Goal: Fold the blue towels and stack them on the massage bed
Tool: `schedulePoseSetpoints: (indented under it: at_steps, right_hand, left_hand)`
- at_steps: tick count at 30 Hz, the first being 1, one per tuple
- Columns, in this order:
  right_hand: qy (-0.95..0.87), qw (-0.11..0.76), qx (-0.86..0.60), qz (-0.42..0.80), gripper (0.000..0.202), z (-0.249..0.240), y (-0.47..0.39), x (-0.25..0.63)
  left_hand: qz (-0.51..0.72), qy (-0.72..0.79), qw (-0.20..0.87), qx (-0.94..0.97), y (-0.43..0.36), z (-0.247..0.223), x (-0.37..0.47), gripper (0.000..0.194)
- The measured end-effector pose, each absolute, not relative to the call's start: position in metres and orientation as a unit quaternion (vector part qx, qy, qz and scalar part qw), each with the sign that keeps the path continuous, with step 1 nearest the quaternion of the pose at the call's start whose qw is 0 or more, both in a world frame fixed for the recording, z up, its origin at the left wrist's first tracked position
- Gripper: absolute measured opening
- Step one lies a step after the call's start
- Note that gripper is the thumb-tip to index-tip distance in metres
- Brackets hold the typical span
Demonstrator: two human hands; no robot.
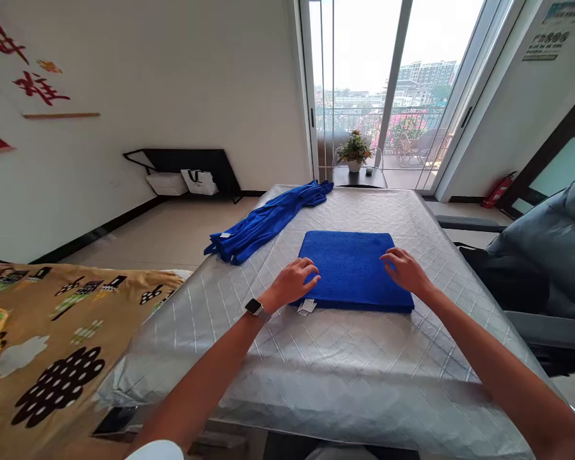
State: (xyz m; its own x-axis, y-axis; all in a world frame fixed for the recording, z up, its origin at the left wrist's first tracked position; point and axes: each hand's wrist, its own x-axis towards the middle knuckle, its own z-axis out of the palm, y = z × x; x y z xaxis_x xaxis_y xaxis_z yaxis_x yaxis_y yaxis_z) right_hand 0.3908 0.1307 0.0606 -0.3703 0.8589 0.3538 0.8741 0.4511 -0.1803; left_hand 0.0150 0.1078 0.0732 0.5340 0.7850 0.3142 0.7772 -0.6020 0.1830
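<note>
A blue cloth, folded into a flat rectangle, lies on the silver quilted cover of a table. A white tag sticks out at its near left corner. My left hand, with a watch on the wrist, is at the cloth's left edge, fingers apart and curved. Over the right edge, my right hand has its fingers bent and spread, holding nothing. Whether the fingertips touch the cloth is hard to tell. More blue cloths lie in a loose, long bundle at the table's back left.
A patterned brown blanket is on the left. At the right stands a grey padded chair with armrests. Beyond the table's far edge, a small stand holds a potted plant before the glass door.
</note>
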Motion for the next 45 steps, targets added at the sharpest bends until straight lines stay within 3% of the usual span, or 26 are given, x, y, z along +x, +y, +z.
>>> schedulePoseSetpoints:
  at_steps: [6, 12, 22, 35, 41, 45]
  right_hand:
    - [-0.906, 0.121, -0.405, -0.01, 0.03, 0.059, 0.038, 0.417]
    - [-0.909, 0.055, -0.386, -0.144, 0.031, 0.056, 0.031, 0.413]
    - [-0.888, -0.002, -0.403, -0.222, 0.025, 0.066, 0.033, 0.39]
    - [-0.833, 0.037, -0.484, -0.265, 0.032, 0.082, 0.041, 0.393]
    - [-0.84, 0.058, -0.486, -0.234, 0.028, 0.068, 0.022, 0.408]
    - [-0.831, 0.14, -0.485, -0.234, 0.024, 0.099, 0.012, 0.421]
  left_hand:
    - [0.154, 0.392, -0.001, 0.907, 0.053, 0.065, 0.009, 0.045]
    - [0.08, 0.376, -0.079, 0.92, 0.053, 0.059, 0.018, 0.027]
    - [0.024, 0.418, -0.118, 0.9, 0.043, 0.072, 0.043, 0.023]
    - [0.032, 0.516, -0.193, 0.834, 0.039, 0.063, 0.035, 0.035]
    - [0.061, 0.518, -0.146, 0.84, 0.029, 0.069, 0.015, 0.034]
    - [0.163, 0.498, -0.086, 0.847, 0.018, 0.102, 0.004, 0.034]
